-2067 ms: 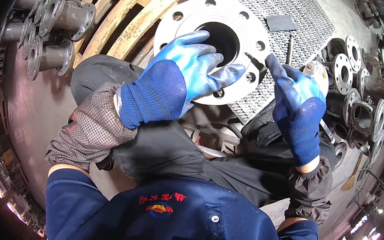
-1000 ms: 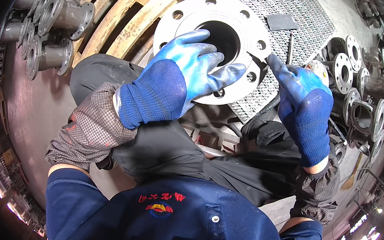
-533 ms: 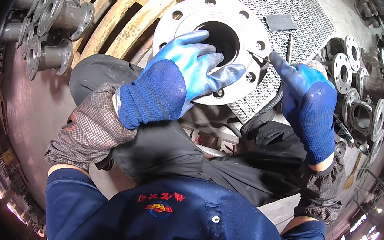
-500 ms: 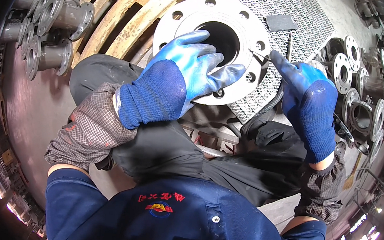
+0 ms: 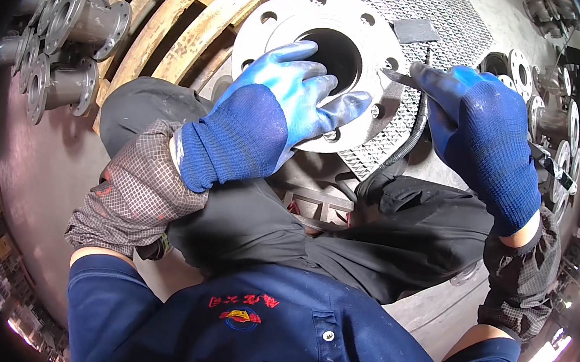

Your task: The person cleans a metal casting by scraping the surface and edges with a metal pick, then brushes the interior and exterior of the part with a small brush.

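Observation:
A large pale metal flange (image 5: pixel 282 21), ringed with bolt holes around a dark central bore, faces up in front of me. My left hand (image 5: pixel 272 112), in a blue coated glove, rests on its near left face with fingers and thumb spread beside the bore. In my right hand (image 5: pixel 478 105), likewise gloved, a long flat scraper-like tool (image 5: pixel 403 78) is gripped. Its dark blade points left, and the tip is over the flange's right side near a bolt hole; contact cannot be made out. A dark and white length (image 5: pixel 556 170) behind that hand appears to be its rear end.
Under the flange's right side lies a textured metal plate (image 5: pixel 454 29) carrying a dark flat block (image 5: pixel 416 31). A black hose (image 5: pixel 410 144) runs beside it. Wooden pallet slats (image 5: pixel 169 20) are at upper left. Grey flanged pipe pieces (image 5: pixel 67 83) stand left, more (image 5: pixel 554 124) right.
My right hand has moved right and slightly up with the tool, whose blade shows broader now. The left hand stays on the flange. The view has shifted slightly.

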Action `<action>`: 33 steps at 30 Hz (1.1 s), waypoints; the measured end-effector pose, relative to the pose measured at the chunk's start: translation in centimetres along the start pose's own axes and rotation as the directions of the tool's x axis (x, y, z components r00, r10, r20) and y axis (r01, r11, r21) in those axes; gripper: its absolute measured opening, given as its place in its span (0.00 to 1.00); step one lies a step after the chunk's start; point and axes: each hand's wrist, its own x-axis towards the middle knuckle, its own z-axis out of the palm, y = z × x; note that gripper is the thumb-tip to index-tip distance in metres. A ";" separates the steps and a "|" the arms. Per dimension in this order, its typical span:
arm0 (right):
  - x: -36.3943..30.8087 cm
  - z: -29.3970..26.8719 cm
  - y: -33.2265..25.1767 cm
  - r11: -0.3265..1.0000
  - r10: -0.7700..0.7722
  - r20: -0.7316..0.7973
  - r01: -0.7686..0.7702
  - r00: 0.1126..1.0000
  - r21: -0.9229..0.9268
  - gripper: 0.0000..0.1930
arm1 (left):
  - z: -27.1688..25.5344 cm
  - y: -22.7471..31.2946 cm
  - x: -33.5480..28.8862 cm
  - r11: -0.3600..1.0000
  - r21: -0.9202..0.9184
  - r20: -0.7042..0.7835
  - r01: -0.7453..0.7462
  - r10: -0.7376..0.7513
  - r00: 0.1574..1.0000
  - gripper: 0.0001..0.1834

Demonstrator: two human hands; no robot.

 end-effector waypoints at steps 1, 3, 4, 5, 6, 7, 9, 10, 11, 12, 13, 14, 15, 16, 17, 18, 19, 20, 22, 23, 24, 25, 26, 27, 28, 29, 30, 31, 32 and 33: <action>0.1 0.2 0.0 1.000 -0.004 -0.006 0.004 1.000 0.001 0.09 | 0.0 0.1 0.0 1.000 -0.005 -0.013 0.017 -0.017 1.000 0.16; 0.4 0.0 0.1 1.000 -0.011 0.021 0.011 1.000 0.025 0.09 | -0.1 -0.2 -0.1 1.000 0.015 0.002 -0.013 0.013 1.000 0.16; 0.5 0.0 0.1 0.999 -0.014 0.035 0.013 0.999 0.037 0.09 | -0.2 -0.4 -0.2 0.999 0.024 0.009 -0.028 0.028 1.000 0.15; 0.6 0.0 0.1 0.999 -0.017 0.024 0.016 1.000 0.036 0.09 | -0.2 -0.4 -0.2 0.998 0.041 0.012 -0.039 0.038 0.999 0.16; 0.7 0.1 0.0 0.999 -0.020 0.012 0.020 1.000 0.036 0.09 | -0.3 -0.4 -0.3 0.997 0.059 0.016 -0.049 0.048 0.999 0.17; 0.7 0.2 -0.1 0.999 -0.023 0.000 0.023 1.000 0.035 0.09 | -0.3 -0.5 -0.3 0.995 0.077 0.021 -0.060 0.058 0.998 0.18; 0.8 0.0 -0.1 0.999 -0.024 0.016 0.023 1.000 0.032 0.08 | -0.1 -0.4 -0.3 0.999 0.001 -0.036 -0.043 0.043 0.998 0.24; 0.8 -0.1 -0.1 0.999 -0.023 0.025 0.022 0.999 0.030 0.08 | 0.0 -0.3 -0.2 0.999 -0.038 -0.064 -0.037 0.034 0.997 0.28; 0.7 -0.1 -0.1 1.000 -0.009 0.054 0.007 0.999 0.028 0.07 | 0.2 -0.2 -0.2 0.999 -0.042 -0.066 -0.033 0.030 0.997 0.28; 0.8 -0.1 -0.1 1.000 0.002 0.079 -0.005 0.997 0.030 0.08 | 0.3 -0.3 -0.2 0.999 -0.044 -0.063 -0.025 0.022 0.998 0.28; 0.8 -0.1 -0.2 0.999 0.014 0.104 -0.017 0.994 0.032 0.10 | 0.3 -0.4 -0.2 0.999 -0.045 -0.061 -0.018 0.015 0.998 0.29; 0.8 -0.1 -0.3 0.998 0.017 0.117 -0.023 0.993 0.050 0.09 | 0.2 -0.4 -0.3 0.999 -0.043 -0.042 -0.028 0.026 0.999 0.29; 0.9 -0.3 -0.4 0.997 0.022 0.132 -0.030 0.991 0.064 0.09 | 0.1 -0.5 -0.3 0.998 -0.042 -0.027 -0.041 0.040 0.999 0.30; 1.0 -0.5 -0.5 0.996 0.027 0.147 -0.039 0.989 0.077 0.08 | 0.0 -0.6 -0.3 0.998 -0.041 -0.012 -0.054 0.053 0.999 0.30; 0.9 -0.5 -0.5 0.996 0.022 0.155 -0.036 0.988 0.086 0.08 | -0.1 -0.5 -0.2 0.998 -0.037 -0.008 -0.046 0.046 0.999 0.31; 0.9 -0.6 -0.4 0.995 0.015 0.161 -0.031 0.987 0.096 0.08 | -0.2 -0.4 -0.2 0.999 -0.030 -0.003 -0.038 0.038 0.999 0.31; 0.9 -0.6 -0.4 0.994 0.008 0.167 -0.026 0.986 0.107 0.07 | -0.3 -0.3 -0.2 0.999 -0.023 0.002 -0.029 0.029 1.000 0.31; 0.9 -0.7 -0.5 0.992 0.015 0.170 -0.035 0.985 0.117 0.07 | -0.3 -0.3 -0.3 0.999 -0.017 0.000 -0.027 0.027 1.000 0.32; 0.8 -0.9 -0.9 0.989 0.028 0.178 -0.053 0.984 0.138 0.07 | -0.3 -0.3 -0.4 1.000 -0.008 -0.005 -0.023 0.023 1.000 0.32; 0.8 -1.0 -1.0 0.988 0.034 0.205 -0.064 0.978 0.144 0.07 | -0.2 -0.3 -0.4 1.000 -0.001 -0.004 -0.026 0.026 1.000 0.32; 0.8 -1.2 -1.2 0.986 0.039 0.232 -0.075 0.972 0.149 0.07 | -0.1 -0.4 -0.5 1.000 0.005 -0.003 -0.030 0.030 1.000 0.31; 0.8 -1.3 -1.3 0.984 0.045 0.259 -0.087 0.965 0.154 0.07 | 0.0 -0.5 -0.5 0.999 0.011 -0.002 -0.033 0.033 0.999 0.31; 0.8 -1.3 -1.4 0.985 0.042 0.251 -0.082 0.967 0.153 0.08 | -0.1 -0.5 -0.6 0.999 0.013 0.009 -0.044 0.044 0.999 0.31; 0.7 -1.4 -1.4 0.985 0.045 0.243 -0.083 0.969 0.149 0.08 | -0.1 -0.6 -0.5 0.998 0.012 0.018 -0.060 0.060 0.998 0.31; 0.6 -1.4 -1.3 0.986 0.049 0.236 -0.085 0.971 0.145 0.08 | -0.1 -0.6 -0.3 0.997 0.012 0.028 -0.077 0.077 0.997 0.30; 0.6 -1.4 -1.0 0.988 0.050 0.249 -0.085 0.967 0.130 0.09 | -0.1 -0.5 -0.3 0.998 0.005 0.022 -0.063 0.063 0.998 0.29; 0.9 -1.4 -0.6 0.989 0.049 0.255 -0.082 0.966 0.123 0.09 | -0.3 -0.4 -0.4 0.999 0.005 0.022 -0.048 0.048 0.999 0.27; 1.2 -1.4 -0.3 0.990 0.047 0.261 -0.080 0.964 0.115 0.10 | -0.5 -0.3 -0.4 0.999 0.006 0.022 -0.032 0.032 0.999 0.25; 1.4 -2.2 0.0 0.983 0.124 0.242 -0.153 0.962 0.104 0.08 | -0.7 -0.3 -0.5 0.999 -0.005 0.029 -0.032 0.032 0.999 0.27; 1.2 -1.8 0.7 0.961 0.163 0.071 -0.174 0.984 0.213 0.08 | -0.8 -0.3 -0.5 0.999 -0.015 0.035 -0.037 0.037 0.999 0.29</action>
